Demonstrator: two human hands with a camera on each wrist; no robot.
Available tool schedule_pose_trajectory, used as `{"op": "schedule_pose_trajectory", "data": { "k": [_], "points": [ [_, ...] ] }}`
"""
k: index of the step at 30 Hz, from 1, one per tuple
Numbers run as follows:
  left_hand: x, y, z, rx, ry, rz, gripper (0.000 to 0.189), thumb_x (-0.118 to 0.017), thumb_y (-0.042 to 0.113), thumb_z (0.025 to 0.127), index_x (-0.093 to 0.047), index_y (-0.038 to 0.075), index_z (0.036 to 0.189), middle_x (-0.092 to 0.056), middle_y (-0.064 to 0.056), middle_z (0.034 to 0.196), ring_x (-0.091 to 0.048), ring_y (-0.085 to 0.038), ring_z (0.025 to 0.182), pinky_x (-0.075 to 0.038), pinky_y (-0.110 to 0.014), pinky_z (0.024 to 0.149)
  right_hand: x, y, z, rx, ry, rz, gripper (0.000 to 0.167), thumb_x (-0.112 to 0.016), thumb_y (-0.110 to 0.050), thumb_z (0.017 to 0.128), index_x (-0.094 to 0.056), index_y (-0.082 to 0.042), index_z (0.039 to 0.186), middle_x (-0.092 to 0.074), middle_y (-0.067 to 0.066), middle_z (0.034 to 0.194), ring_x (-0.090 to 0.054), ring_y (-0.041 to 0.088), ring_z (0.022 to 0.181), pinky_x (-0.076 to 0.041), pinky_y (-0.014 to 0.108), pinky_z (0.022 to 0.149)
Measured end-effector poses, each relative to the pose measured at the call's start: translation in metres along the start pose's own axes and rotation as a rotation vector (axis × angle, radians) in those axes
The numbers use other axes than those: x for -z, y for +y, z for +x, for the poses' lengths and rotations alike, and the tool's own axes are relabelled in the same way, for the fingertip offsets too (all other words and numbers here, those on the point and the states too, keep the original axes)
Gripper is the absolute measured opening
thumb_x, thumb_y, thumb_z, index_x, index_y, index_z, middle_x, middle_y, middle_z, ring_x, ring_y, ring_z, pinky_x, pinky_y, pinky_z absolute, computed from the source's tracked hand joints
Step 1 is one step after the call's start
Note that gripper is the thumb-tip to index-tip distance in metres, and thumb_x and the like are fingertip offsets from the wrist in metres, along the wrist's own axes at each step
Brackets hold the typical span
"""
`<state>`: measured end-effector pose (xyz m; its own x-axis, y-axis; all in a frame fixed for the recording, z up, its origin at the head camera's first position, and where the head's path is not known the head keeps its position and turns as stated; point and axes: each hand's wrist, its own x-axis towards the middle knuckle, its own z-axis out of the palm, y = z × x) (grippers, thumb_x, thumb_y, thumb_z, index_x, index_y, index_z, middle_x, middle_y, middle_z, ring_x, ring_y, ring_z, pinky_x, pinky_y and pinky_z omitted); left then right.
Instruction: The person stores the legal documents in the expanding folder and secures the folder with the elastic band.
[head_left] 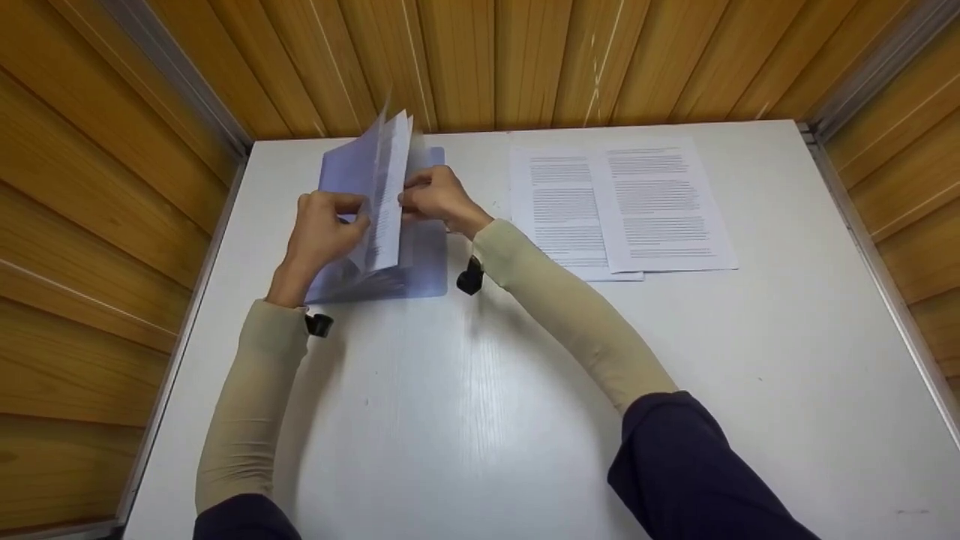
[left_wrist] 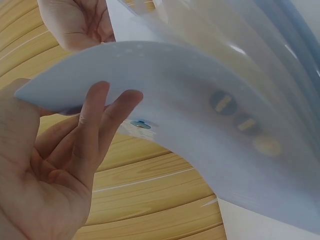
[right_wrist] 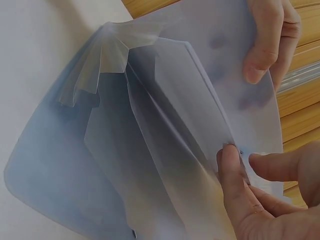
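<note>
Left hand (head_left: 326,225) pinches a translucent leaf (left_wrist: 175,100) from the left; right hand (head_left: 439,196) pinches the white sheet (head_left: 388,206) from the right. Raised over the folder (head_left: 429,262), far left on the table (head_left: 450,412), the sheet runs near to far, right hand nearer.

The left arm (head_left: 251,405) reaches forward, and the right arm (head_left: 577,315) slants in toward it. The left hand (head_left: 324,225) pinches with thumb and fingers; the right hand (head_left: 441,196) pinches too, near it.
</note>
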<state>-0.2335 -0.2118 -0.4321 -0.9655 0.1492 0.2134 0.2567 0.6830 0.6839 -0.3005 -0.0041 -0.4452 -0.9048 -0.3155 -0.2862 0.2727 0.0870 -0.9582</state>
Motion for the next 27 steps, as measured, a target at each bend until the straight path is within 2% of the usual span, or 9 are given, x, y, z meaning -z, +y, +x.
{"op": "schedule_pose_trajectory", "data": {
  "k": [8, 16, 23, 27],
  "points": [
    [0.002, -0.002, 0.002, 0.033, 0.014, -0.023, 0.034, -0.065, 0.006, 0.093, -0.077, -0.004, 0.123, -0.078, -0.023, 0.119, -0.077, -0.038, 0.107, -0.064, -0.050, 0.085, 0.018, -0.010, -0.011, 0.015, -0.033, -0.047, 0.046, -0.070, 0.001, 0.094, -0.060, 0.010, 0.138, -0.073, 0.021, 0.115, -0.076, 0.021, 0.085, -0.064, 0.037, 0.088],
    [-0.001, -0.003, 0.004, 0.041, 0.029, -0.031, 0.034, -0.066, 0.006, 0.091, -0.078, -0.004, 0.121, -0.079, -0.022, 0.115, -0.078, -0.035, 0.107, -0.065, -0.037, 0.083, 0.042, -0.016, -0.025, 0.074, -0.052, -0.079, 0.047, -0.070, -0.002, 0.096, -0.059, 0.011, 0.140, -0.068, 0.027, 0.129, -0.076, 0.026, 0.099, -0.063, 0.034, 0.090],
    [-0.001, -0.003, 0.006, 0.017, 0.019, -0.045, 0.033, -0.066, 0.004, 0.092, -0.078, -0.004, 0.121, -0.078, -0.023, 0.117, -0.078, -0.037, 0.108, -0.063, -0.052, 0.088, 0.069, -0.023, -0.038, 0.135, -0.033, -0.163, 0.038, -0.069, -0.008, 0.100, -0.063, 0.006, 0.135, -0.069, 0.020, 0.122, -0.073, 0.036, 0.113, -0.062, 0.037, 0.096],
    [-0.001, -0.003, 0.005, 0.022, 0.021, -0.051, 0.034, -0.067, 0.005, 0.092, -0.077, -0.005, 0.123, -0.077, -0.024, 0.118, -0.077, -0.038, 0.109, -0.063, -0.054, 0.089, 0.089, -0.025, -0.046, 0.151, 0.009, -0.213, 0.036, -0.069, -0.009, 0.099, -0.065, 0.004, 0.132, -0.067, 0.014, 0.115, -0.073, 0.034, 0.112, -0.062, 0.034, 0.094]
  ]
}}
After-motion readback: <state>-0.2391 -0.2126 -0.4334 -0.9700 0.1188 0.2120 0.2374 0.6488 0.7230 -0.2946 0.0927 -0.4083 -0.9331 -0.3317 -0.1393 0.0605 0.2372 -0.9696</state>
